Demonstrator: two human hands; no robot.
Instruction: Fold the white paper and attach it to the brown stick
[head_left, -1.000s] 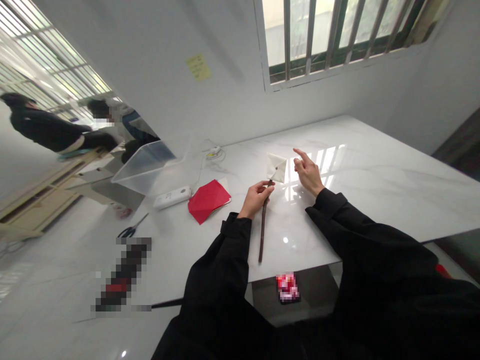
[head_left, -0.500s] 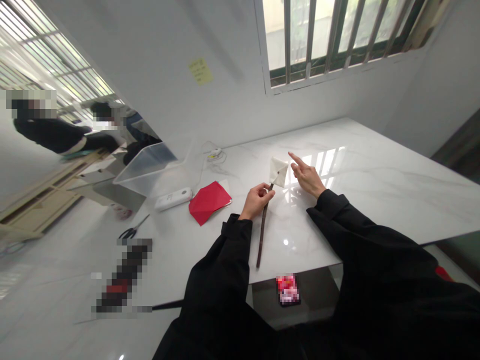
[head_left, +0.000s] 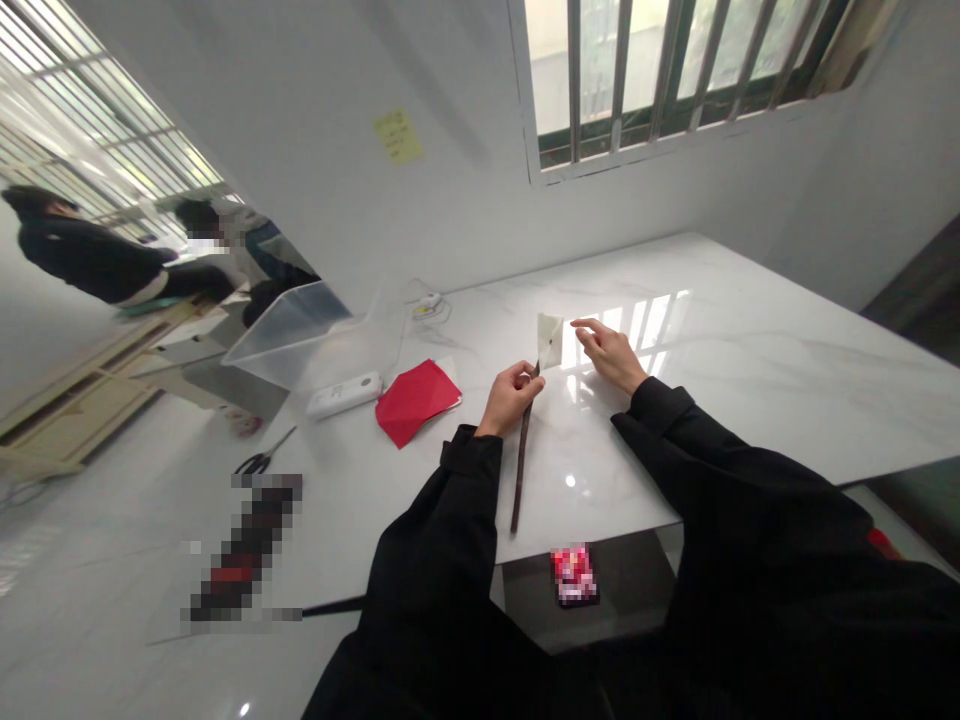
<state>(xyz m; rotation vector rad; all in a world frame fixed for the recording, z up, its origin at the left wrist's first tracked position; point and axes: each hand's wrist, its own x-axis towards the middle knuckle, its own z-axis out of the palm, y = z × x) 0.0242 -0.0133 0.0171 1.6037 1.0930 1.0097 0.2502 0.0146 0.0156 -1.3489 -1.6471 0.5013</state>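
- Left hand (head_left: 511,398): closed, fingers curled around a dark brown stick (head_left: 521,465), which tilts down toward me past the wrist; I cannot tell whether its lower end touches the counter (head_left: 757,400)
- Folded white paper square (head_left: 550,340): at the stick's upper end, just beyond the left hand's fingertips and between both hands
- Right hand (head_left: 611,358): open and gripping nothing, fingers (head_left: 589,330) extended toward the paper, just beside it; I see no contact
- Black sleeves (head_left: 465,520) cover both forearms; the hands rest over white marble
- Left of the left hand: a folded red paper (head_left: 415,403) lying over a paler sheet; farther left, a white power bank (head_left: 343,395)
- Farther left again, a clear plastic box (head_left: 289,335)
- Lower left of the left hand: black-handled scissors (head_left: 262,460); beside them, a pixelated dark object (head_left: 244,550), too blurred for me to name
- Below and between the hands: a pixelated red packet (head_left: 575,575), past the counter's near edge, also unreadable
- Beyond the hands: a small white gadget with a cable (head_left: 429,300), then a barred window (head_left: 660,70); a yellow sticky note (head_left: 397,135) is on the wall
- Well off to the left of the hands: a person (head_left: 86,250) and a second person (head_left: 206,240)
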